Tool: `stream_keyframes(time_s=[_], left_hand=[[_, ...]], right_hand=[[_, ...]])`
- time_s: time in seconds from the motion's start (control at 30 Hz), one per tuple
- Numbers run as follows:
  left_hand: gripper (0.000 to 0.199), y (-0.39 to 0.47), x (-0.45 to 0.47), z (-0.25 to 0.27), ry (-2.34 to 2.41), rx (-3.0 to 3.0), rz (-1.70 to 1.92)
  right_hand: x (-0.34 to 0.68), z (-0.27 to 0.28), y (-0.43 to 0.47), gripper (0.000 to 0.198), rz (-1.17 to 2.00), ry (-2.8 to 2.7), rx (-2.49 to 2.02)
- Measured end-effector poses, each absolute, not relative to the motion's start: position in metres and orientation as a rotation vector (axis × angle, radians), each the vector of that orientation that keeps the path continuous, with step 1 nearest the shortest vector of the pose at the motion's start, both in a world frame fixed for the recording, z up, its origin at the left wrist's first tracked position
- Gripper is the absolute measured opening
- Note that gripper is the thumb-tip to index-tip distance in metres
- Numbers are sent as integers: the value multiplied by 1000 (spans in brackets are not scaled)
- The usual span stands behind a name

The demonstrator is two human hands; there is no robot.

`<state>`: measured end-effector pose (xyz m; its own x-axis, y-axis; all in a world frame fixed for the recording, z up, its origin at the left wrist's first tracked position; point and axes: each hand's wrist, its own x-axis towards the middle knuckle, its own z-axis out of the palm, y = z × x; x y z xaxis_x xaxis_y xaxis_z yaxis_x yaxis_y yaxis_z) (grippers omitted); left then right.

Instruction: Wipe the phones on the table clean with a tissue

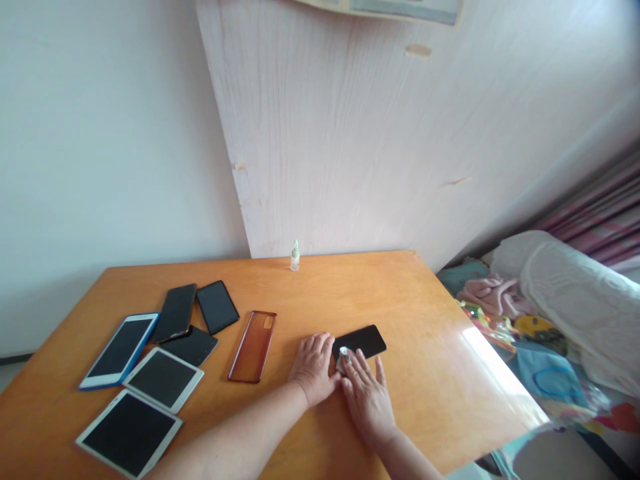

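Well left of the translucent brown phone case (253, 348), I see a blue-edged white tablet (120, 347), with two white-framed tablets, a lower one (129, 430) and an upper one (163, 379), on the case's near-left side. Between the blue-edged tablet and the case lie a long black device (175, 312), a dark slab (195, 345) partly under it, and a small black tablet (218, 308). A clear dropper bottle (295, 259) stands beyond the case, slightly right. Right of the case, my left hand (313, 370) rests at the black smartphone's left end, thumb apart from fingers; whether it grips, I can't tell. Further right of the case lies that black smartphone (367, 339), flat, with a crumpled white wipe (342, 364) on it under my right hand (369, 393), whose fingers are extended and loosely spread.
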<state>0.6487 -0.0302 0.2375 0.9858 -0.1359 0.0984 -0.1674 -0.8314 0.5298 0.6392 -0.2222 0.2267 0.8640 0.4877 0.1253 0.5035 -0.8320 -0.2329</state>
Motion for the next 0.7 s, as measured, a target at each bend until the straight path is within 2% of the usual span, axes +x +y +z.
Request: stream_keyframes(time_s=[0.17,0.37,0.57,0.7], left_hand=[[69,-31,649,238,-208,2552,86],[67,-29,649,238,-210,2549,87],[69,-30,648,237,-212,2537,120],[59,-31,648,238,-195,2546,112]], right_hand=[[663,227,-234,50,-222,-166,-2908],[646,230,-213,46,-6,-863,-2733],[670,231,-219,48,-184,-186,-2906],[657,232,-198,45,-64,-654,-2795]])
